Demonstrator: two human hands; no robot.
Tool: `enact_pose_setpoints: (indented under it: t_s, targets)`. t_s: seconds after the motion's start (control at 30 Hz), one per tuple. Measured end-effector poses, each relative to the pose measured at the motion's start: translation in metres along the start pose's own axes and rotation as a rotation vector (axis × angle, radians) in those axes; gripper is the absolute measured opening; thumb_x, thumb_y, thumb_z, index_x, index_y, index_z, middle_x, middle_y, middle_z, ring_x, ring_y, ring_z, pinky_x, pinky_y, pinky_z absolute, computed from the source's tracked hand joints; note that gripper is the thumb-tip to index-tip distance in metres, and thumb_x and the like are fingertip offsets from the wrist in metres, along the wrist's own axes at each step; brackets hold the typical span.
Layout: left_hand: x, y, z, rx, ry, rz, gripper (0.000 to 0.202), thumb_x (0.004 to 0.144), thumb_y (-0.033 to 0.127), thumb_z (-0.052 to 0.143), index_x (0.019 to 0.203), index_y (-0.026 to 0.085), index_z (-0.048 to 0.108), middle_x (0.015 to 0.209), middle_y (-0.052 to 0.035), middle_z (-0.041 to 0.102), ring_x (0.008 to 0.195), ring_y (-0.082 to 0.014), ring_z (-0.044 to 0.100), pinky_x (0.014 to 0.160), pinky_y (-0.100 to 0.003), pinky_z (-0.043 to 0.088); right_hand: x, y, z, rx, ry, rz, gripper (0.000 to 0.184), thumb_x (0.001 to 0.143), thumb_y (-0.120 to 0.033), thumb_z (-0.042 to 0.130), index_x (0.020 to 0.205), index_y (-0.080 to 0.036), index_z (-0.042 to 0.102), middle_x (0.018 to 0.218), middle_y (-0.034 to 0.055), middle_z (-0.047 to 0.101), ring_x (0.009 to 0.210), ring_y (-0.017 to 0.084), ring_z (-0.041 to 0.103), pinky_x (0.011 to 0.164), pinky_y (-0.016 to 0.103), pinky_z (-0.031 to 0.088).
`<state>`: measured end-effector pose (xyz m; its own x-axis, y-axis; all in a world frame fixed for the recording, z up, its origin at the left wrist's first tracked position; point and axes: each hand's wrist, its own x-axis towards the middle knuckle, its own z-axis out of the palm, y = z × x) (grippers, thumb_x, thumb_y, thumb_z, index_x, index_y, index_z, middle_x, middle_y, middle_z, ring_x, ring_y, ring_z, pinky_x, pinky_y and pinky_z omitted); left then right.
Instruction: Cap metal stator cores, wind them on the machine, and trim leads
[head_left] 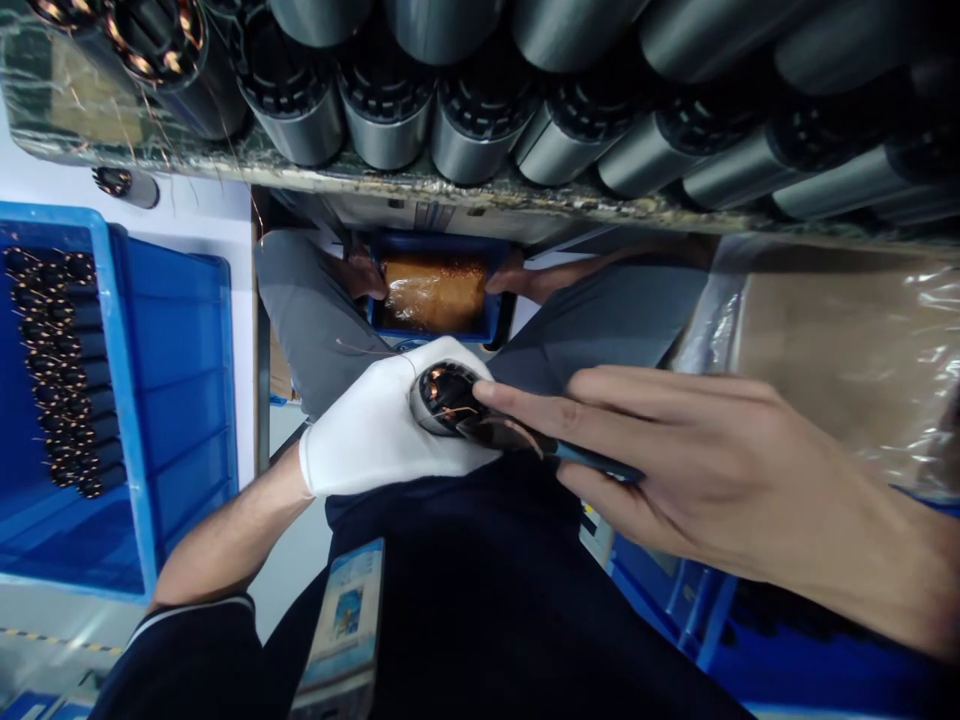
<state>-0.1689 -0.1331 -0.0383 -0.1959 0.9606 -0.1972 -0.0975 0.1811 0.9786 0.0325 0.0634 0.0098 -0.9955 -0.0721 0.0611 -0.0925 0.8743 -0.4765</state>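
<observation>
My left hand (382,420), in a white glove, is wrapped round a metal motor stator (433,400) held above my lap. Its open end faces up, showing a black slotted rim with a few copper windings. With my bare right hand (675,450) I grip pliers (592,460) with dark blue handles. Their dark jaws lie at the stator's rim beside a loose copper wire (521,430). My right index fingertip touches the rim. Whether the jaws are closed on the wire cannot be made out.
Several stators (390,120) stand along the worn bench edge (450,190) ahead. A blue crate (180,370) at the left holds stacked copper-wound stators. Between my feet sits a blue bin (431,240). Plastic-wrapped cardboard (832,350) lies at the right.
</observation>
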Motion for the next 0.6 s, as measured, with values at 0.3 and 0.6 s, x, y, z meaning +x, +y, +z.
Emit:
enact_pose_setpoints:
  t_s: [0.3,0.6]
  targets:
    - [0.007,0.006,0.015,0.361,0.144,-0.012,0.025,0.082,0.023,0.08,0.095,0.024,0.058,0.083,0.0044,0.065,0.071,-0.014,0.058,0.069,-0.033,0.047,0.011,-0.002,0.0,-0.14,-0.028,-0.018,0.054,0.109,-0.013,0.058,0.162,-0.019,0.07,0.111,0.0094,0.07,0.094,0.028,0.068,0.086,0.043,0.057]
    - [0.013,0.013,0.023,0.44,0.119,-0.067,0.026,0.081,0.023,0.075,0.091,0.027,0.051,0.085,0.0005,0.069,0.073,-0.0189,0.065,0.069,-0.036,0.051,0.006,0.0,0.0,-0.026,-0.035,0.088,0.058,0.109,-0.01,0.057,0.166,-0.016,0.069,0.091,0.0031,0.068,0.074,0.021,0.069,0.068,0.037,0.055]
